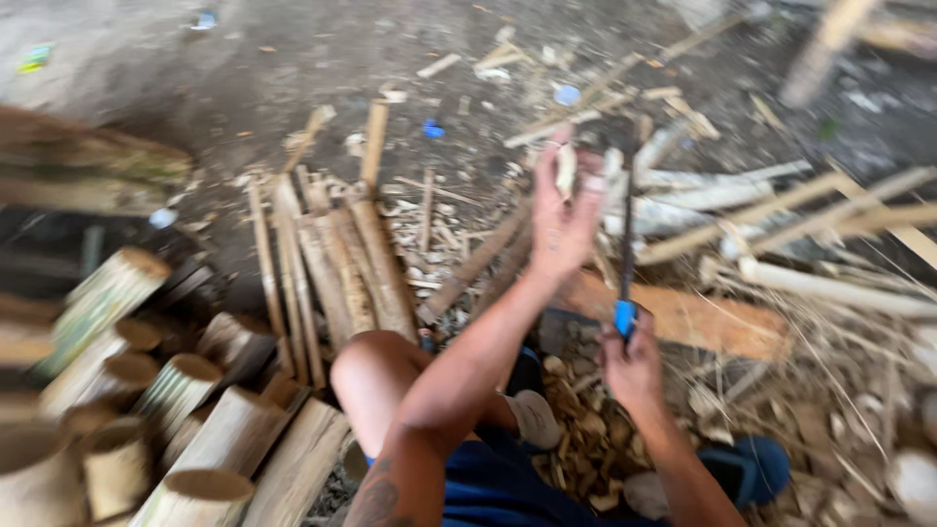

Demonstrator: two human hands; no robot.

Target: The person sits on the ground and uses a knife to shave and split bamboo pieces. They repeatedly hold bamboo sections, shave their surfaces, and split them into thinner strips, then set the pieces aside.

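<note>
Beyond the raised left hand (561,210), bare dirt floor (293,68) lay open. To its left, split bamboo slats (332,254) blocked the ground; to its right, the upright blade (627,224) stood close, with strewn poles (781,215) behind.

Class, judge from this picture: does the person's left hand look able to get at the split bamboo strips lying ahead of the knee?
Probably yes: the left hand is raised beside the split bamboo strips, nothing between, though it already holds a small piece.
</note>
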